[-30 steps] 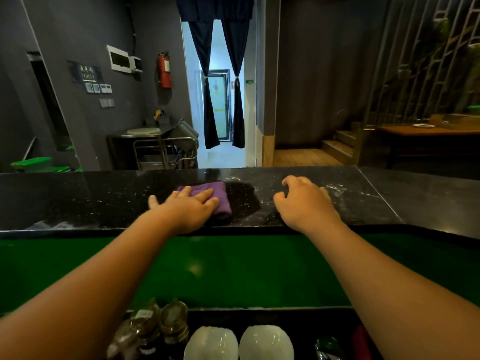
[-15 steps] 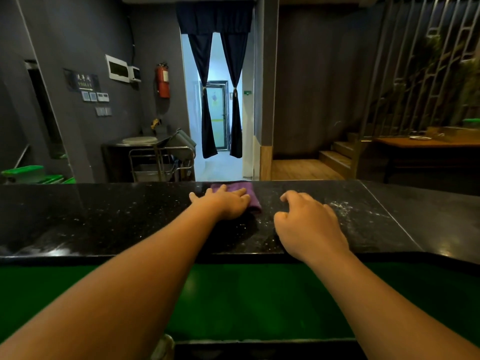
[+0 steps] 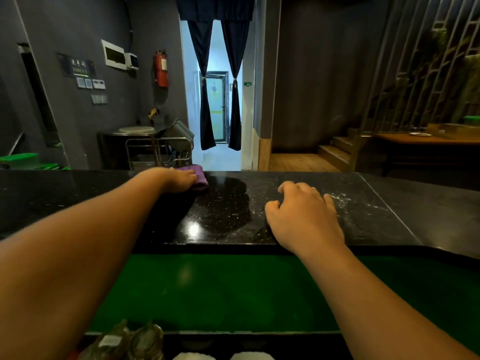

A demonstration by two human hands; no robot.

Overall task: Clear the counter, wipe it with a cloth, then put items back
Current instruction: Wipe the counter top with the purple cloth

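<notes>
- Two white bowls (image 3: 193,356) are cut off by the bottom edge.
- One right hand (image 3: 304,216) is rested on the black counter (image 3: 363,216), fingers loosely curled, nothing held.
- One left hand (image 3: 179,179) is laid with extended fingers on one purple cloth (image 3: 200,175) at the counter's far edge.

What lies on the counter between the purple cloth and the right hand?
Only bare black counter lies there, with a darker, wet-looking patch on it, as the head view shows.
</notes>
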